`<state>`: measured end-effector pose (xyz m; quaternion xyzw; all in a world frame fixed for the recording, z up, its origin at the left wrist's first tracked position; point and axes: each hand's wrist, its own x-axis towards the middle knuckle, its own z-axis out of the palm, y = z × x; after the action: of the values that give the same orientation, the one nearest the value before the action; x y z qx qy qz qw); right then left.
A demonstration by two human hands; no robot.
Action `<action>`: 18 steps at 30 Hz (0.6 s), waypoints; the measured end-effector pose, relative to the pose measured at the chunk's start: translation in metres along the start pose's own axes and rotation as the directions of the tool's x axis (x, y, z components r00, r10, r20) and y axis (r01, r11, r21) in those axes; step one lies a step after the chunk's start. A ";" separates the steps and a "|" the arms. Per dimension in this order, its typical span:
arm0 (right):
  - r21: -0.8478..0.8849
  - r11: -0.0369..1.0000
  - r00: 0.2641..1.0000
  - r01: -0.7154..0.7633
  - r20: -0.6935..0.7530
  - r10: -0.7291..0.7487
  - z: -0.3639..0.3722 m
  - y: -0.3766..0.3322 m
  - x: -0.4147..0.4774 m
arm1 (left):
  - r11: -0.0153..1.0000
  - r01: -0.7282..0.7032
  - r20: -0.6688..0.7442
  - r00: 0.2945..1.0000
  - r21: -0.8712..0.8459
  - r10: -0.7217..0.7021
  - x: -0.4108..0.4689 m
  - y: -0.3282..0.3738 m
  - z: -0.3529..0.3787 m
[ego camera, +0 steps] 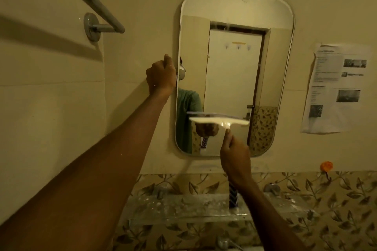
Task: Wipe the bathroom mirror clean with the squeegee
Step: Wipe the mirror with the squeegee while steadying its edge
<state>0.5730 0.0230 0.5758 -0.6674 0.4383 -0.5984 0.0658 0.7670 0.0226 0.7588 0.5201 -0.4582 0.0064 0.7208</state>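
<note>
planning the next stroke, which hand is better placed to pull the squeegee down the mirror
Right. The right hand already grips the squeegee, its blade level against the lower mirror. The left hand holds no tool and rests at the mirror's left edge.

A home bathroom: a rounded mirror (234,71) hangs on cream wall tiles (51,108) beside a chrome towel rail (89,0), above a glass shelf (183,210) and a band of leaf-patterned tiles (336,199). The mirror reflects a door with coat hooks.
</note>
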 end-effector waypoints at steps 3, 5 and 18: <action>0.036 0.998 0.997 0.052 -0.054 -0.050 -0.017 -0.035 0.067 | 0.997 -0.058 -0.037 0.998 0.047 0.059 0.019 0.033 0.004; 0.076 0.994 0.994 0.085 -0.075 -0.079 -0.028 -0.062 0.109 | 0.998 -0.057 -0.013 0.998 0.020 0.057 0.032 0.052 0.007; 0.003 0.997 0.997 0.078 0.010 -0.078 -0.047 -0.110 0.186 | 0.993 0.099 0.175 0.981 -0.064 -0.087 0.060 0.080 0.015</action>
<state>0.5698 -0.0133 0.7933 -0.6868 0.4111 -0.5977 0.0454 0.7533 0.0203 0.8590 0.5132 -0.4939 -0.0887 0.6962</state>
